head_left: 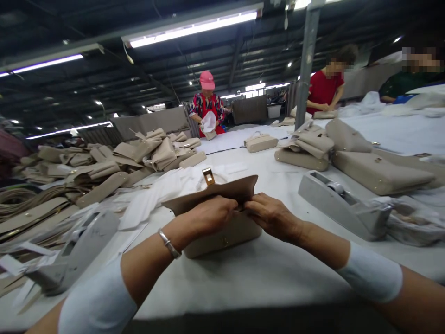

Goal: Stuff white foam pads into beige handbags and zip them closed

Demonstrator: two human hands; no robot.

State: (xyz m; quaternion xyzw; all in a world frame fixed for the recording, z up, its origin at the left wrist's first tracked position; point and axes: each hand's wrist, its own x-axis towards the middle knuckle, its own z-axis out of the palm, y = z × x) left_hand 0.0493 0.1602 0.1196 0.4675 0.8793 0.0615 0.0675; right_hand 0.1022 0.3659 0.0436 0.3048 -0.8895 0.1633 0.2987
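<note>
A beige handbag (222, 236) stands on the white table in front of me, its flap raised, with a gold clasp (208, 176) at the flap's far edge. My left hand (217, 212) is closed at the bag's mouth, under the flap, fingers curled in. Opposite it, my right hand (273, 214) pinches at the right end of the same opening. Both sets of fingertips nearly meet there. What lies between them is dark and partly hidden, so I cannot make it out.
Grey tape dispensers stand left (81, 250) and right (342, 204). Beige bag pieces (139, 155) are heaped at the left; finished-looking bags (378, 169) lie at the right. White paper sheets (149, 204) lie beyond my left arm. Co-workers (207, 109) stand across the table, near a grey post (306, 65).
</note>
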